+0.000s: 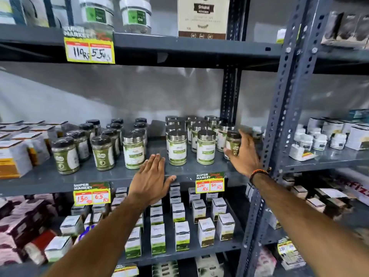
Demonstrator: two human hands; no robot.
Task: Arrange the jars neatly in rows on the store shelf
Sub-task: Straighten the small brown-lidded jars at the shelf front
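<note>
Grey metal racking fills the view, and the middle shelf (111, 176) carries the jars. Toward its left end stand dark-lidded jars (65, 154) of green powder in loose rows running back from the front edge, with flat boxes (14, 154) beside them at the far left. Right of the middle, silver-lidded jars (177, 147) with white and green labels stand in tighter rows, and one more silver-lidded jar (133, 150) stands alone between the two groups. The left hand (150, 180) is open and flat, fingers together, over the front edge of the shelf just before that gap, holding nothing. The right hand (244, 154) wraps its fingers around a dark-lidded jar (232, 143) at the right end of the shelf, close to the upright post (283, 108). Yellow price tags (210, 182) hang from the shelf's front edge, and small white boxes (205, 234) line the shelf below.
</note>
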